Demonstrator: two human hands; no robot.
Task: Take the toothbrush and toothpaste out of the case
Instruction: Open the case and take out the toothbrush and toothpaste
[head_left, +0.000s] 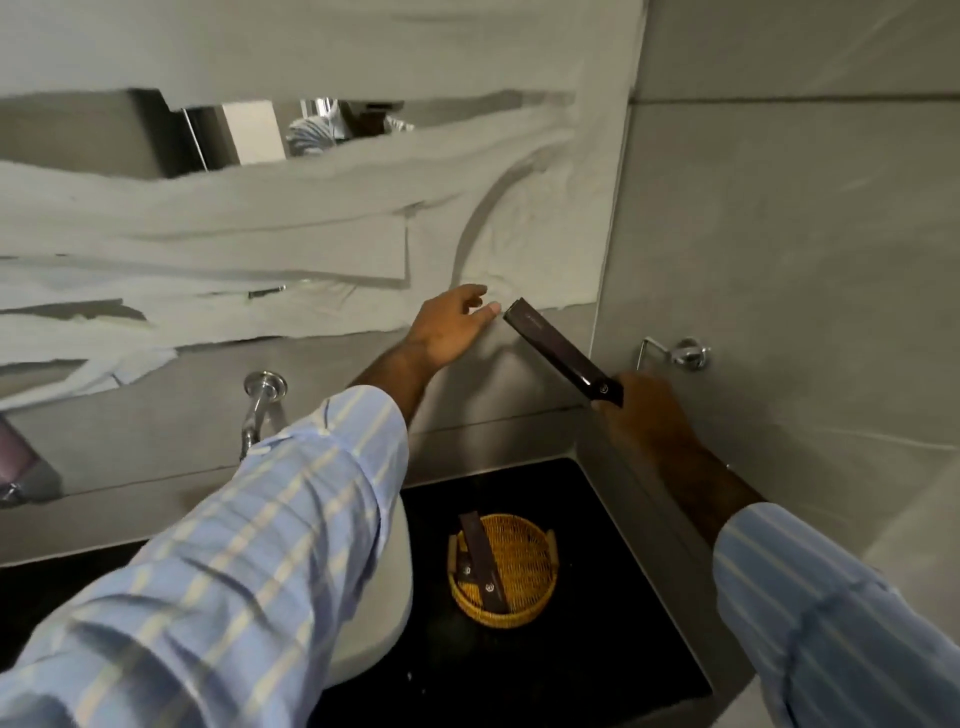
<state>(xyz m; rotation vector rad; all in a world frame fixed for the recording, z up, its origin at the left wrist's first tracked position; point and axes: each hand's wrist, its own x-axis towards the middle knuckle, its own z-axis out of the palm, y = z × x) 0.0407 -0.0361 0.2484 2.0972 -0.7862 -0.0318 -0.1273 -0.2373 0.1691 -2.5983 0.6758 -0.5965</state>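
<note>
Up near the wall, the right hand (649, 410) grips one end of the dark case (558, 348). The left hand (452, 327) reaches its other end, fingers (485, 312) loosely spread and holding nothing.

no readable text; only small blurred emblems on the dark cases (562, 351)

You have one view only, from the camera on your head, looking forward and steeply down over both forearms, so nothing is shared with a second view. It faces the corner where the paper-covered mirror (311, 218) meets the grey side wall (779, 234). Your left hand (452, 327) and right hand (644, 410) sit mid-frame at arm's reach; the sleeves fill the lower corners, very close to the lens. Well below your fingers lies the black counter (597, 649), farther off; beyond your fingertips the mirror rises to the upper edge.
</note>
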